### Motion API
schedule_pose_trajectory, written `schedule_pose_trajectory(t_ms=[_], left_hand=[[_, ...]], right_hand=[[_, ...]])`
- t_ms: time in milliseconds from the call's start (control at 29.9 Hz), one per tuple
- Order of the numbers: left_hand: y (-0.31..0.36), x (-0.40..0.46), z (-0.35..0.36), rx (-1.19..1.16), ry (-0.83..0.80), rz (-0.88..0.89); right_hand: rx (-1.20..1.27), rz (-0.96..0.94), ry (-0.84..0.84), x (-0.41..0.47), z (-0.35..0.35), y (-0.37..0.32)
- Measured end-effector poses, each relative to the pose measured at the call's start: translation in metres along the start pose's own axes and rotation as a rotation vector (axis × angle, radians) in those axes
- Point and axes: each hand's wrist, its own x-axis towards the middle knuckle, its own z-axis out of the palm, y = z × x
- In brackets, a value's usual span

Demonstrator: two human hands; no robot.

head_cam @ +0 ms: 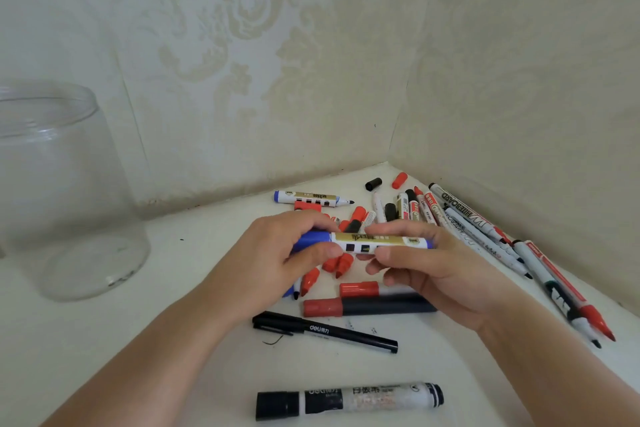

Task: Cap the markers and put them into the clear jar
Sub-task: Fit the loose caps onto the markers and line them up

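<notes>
At the bottom centre of the frame a capped black whiteboard marker [349, 399] lies flat on the worktop [104, 340], long axis left to right; just above it a thin black pen [325, 336] lies slanted. Above that, at frame centre, both hands hold one blue marker [363, 243] off the worktop, its long axis horizontal across the frame. Left hand [277, 253]: fingers curled round the blue cap end. Right hand [426, 263]: fingers and thumb pinching the white-and-gold barrel. The cap looks seated on the barrel; whether it is fully pressed home I cannot tell. Beneath the hands lie two red-capped dark markers [367, 305] and loose red caps [337, 263]. The clear jar [59, 191] stands upright at the left edge, mouth up, well apart from the hands and apparently holding no markers. Judgement: the jar lies to the left, nearer the left hand, so the marker must swing from horizontal to upright before going in. Farther back, upper right of the worktop, uncapped markers [485, 229] fan out along the wall, with another blue marker [311, 198] uncapped behind the hands.
</notes>
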Motion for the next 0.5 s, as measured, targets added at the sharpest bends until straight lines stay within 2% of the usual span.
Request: schedule_pose_trajectory(t_ms=[100,234,501], left_hand=[[0.003,-0.002,0.002,0.042,-0.049,0.012],[0.001,-0.002,0.004,0.005,0.008,0.014],[0.001,-0.001,0.003,0.007,0.018,0.024]], right_hand=[[-0.334,-0.004,-0.023,-0.002,0.002,0.002],[-0.538,-0.169,0.045,-0.001,0.012,0.011],[-0.544,-0.283,0.117,-0.002,0.023,0.011]])
